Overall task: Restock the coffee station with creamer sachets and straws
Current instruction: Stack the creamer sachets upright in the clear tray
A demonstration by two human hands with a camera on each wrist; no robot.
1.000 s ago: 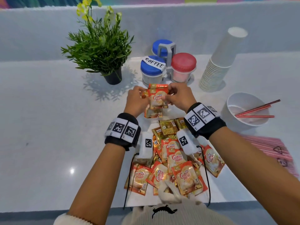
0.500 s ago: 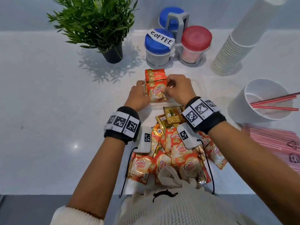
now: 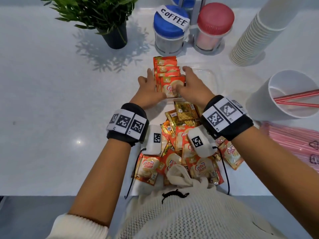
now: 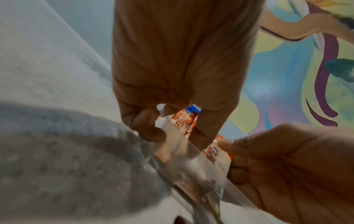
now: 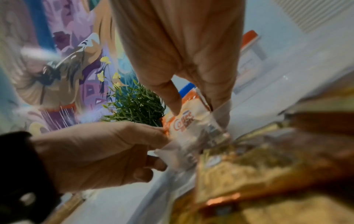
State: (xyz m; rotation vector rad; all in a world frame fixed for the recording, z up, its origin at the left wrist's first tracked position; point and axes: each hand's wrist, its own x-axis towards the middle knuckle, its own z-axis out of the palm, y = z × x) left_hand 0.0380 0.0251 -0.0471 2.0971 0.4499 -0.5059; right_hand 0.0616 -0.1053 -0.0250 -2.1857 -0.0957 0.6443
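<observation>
A row of orange creamer sachets (image 3: 166,73) stands on edge in the left part of a clear plastic tray (image 3: 213,78). My left hand (image 3: 156,83) holds the row's left side with curled fingers. My right hand (image 3: 181,78) grips its right side, thumb on the front sachet (image 5: 184,121). In the left wrist view the sachets (image 4: 184,121) sit between my left hand's (image 4: 172,128) thumb and fingers at the tray wall (image 4: 172,144). A loose pile of sachets (image 3: 179,152) lies under my wrists. Red straws (image 3: 296,99) lean in a white cup (image 3: 269,107).
A pink pack of straws (image 3: 293,140) lies at the right edge. Behind the tray stand a blue-lidded coffee jar (image 3: 170,30), a red-lidded jar (image 3: 214,26), a potted plant (image 3: 110,19) and a leaning stack of paper cups (image 3: 255,37).
Both hands brought the bundle of sachets down from above the counter into the tray. They now hold the row at its sides. The head camera has moved closer.
</observation>
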